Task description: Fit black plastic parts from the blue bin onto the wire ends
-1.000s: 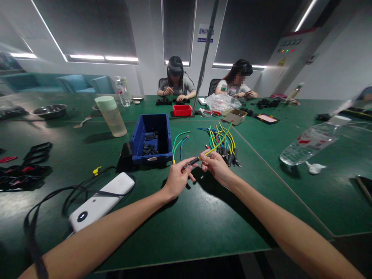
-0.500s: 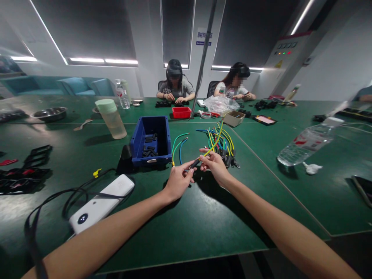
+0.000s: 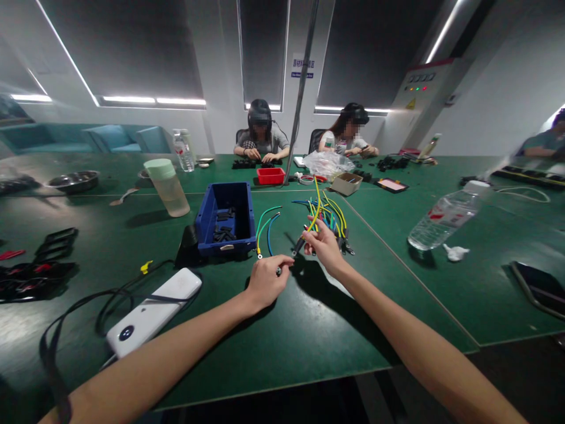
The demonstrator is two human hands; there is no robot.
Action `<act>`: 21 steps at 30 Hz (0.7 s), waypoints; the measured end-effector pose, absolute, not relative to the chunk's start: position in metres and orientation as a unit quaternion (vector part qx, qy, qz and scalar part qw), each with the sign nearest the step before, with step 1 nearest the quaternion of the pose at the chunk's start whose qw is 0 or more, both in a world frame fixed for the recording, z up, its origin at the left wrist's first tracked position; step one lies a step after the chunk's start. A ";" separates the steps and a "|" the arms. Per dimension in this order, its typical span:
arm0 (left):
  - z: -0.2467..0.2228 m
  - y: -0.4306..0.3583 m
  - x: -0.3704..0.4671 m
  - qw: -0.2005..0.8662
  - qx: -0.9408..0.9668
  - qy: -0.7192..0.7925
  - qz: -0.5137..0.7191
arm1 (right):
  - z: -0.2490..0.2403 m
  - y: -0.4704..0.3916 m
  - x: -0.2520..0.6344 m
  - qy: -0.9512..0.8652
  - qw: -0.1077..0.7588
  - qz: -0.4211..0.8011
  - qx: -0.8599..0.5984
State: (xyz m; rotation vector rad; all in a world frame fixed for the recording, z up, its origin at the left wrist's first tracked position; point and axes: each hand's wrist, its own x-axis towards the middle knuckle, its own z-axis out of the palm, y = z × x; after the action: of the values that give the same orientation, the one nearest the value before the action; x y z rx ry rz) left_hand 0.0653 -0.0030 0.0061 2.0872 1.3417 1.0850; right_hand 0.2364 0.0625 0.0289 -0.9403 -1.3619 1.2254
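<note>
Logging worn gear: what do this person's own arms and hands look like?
The left hand and right hand are gloveless. The bare left forearm and bare right forearm show no sleeve or watch. A flexible black cable crosses the left one near the lower-left corner.

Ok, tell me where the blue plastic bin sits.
In the head view, the blue plastic bin is left of centre on the green table, between the pale-green-lidded bottle and the curved green and blue cables.

Green table point(image 3: 318, 341), and there sits the bin point(image 3: 209, 246)! Wires point(image 3: 269, 235) just right of it, a wire bundle point(image 3: 341, 213) farther right, cup point(image 3: 166, 187) to its left, white device point(image 3: 148, 315) front-left, red tray point(image 3: 271, 179) beyond it.
</note>
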 end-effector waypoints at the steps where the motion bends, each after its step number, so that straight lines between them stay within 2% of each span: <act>1: 0.006 -0.004 0.066 0.185 0.765 0.489 0.376 | 0.029 0.064 0.237 -0.571 0.518 0.502 -0.393; 5: 0.007 -0.010 0.068 0.080 0.819 0.494 0.281 | 0.025 0.072 0.241 -0.581 0.525 0.472 -0.406; 9: 0.008 -0.014 0.071 0.027 0.857 0.474 0.201 | 0.018 0.078 0.242 -0.593 0.530 0.429 -0.428; 15: 0.012 -0.017 0.068 0.002 0.873 0.459 0.168 | 0.022 0.068 0.248 -0.642 0.506 0.337 -0.469; 21: 0.014 -0.016 0.065 -0.023 0.868 0.468 0.162 | 0.044 0.067 0.264 -0.715 0.437 0.149 -0.526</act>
State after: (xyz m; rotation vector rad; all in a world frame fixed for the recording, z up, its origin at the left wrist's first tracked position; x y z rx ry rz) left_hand 0.0650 -0.0161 0.0137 2.7683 1.4927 0.5154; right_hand 0.2642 0.0672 0.0439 -1.3071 -1.7772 0.3695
